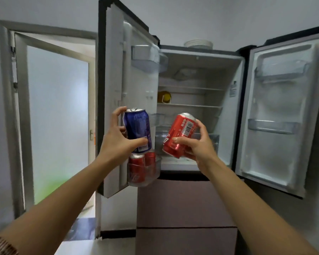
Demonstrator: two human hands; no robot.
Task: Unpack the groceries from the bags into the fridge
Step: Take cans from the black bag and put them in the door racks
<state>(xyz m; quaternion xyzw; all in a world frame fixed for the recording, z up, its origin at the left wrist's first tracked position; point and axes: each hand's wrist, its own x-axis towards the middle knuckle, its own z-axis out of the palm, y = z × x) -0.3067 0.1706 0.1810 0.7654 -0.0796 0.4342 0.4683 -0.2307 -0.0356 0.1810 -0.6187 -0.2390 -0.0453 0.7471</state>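
Before the fridge (201,74), left hand (118,142) grips blue can (137,130), right hand (198,146) red can (180,135).

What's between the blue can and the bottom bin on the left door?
Nothing; in the head view, the blue can in the left hand hangs directly above the red cans in that bin.
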